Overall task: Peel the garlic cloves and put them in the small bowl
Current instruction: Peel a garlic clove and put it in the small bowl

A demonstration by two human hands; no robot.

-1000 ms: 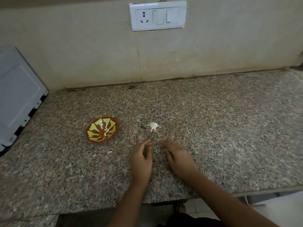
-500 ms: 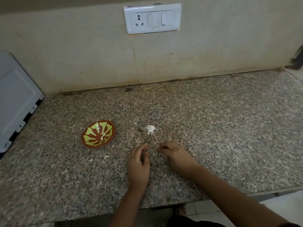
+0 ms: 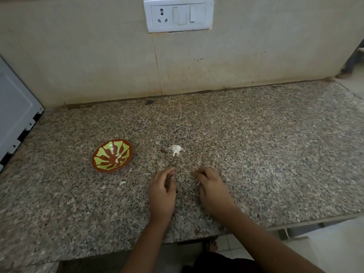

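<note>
A small red-brown bowl (image 3: 98,164) with a yellow-green pattern sits left of centre on the granite counter, with peeled garlic cloves (image 3: 118,157) inside. A white garlic piece with papery skin (image 3: 175,149) lies just beyond my hands. My left hand (image 3: 162,192) rests on the counter with its fingers loosely curled, and nothing shows in it. My right hand (image 3: 211,189) lies beside it with its fingers curled over a small white bit that looks like a garlic clove (image 3: 198,182); most of it is hidden.
A loose pale scrap (image 3: 122,183) lies on the counter (image 3: 275,154) below the bowl. A white appliance (image 3: 13,115) stands at the left edge. The tiled wall behind carries a socket plate (image 3: 178,15). The counter's front edge runs near my forearms.
My hands have drifted slightly apart and their fingers are more curled. The bowl and the garlic piece have not moved on the counter; only the camera shifted.
</note>
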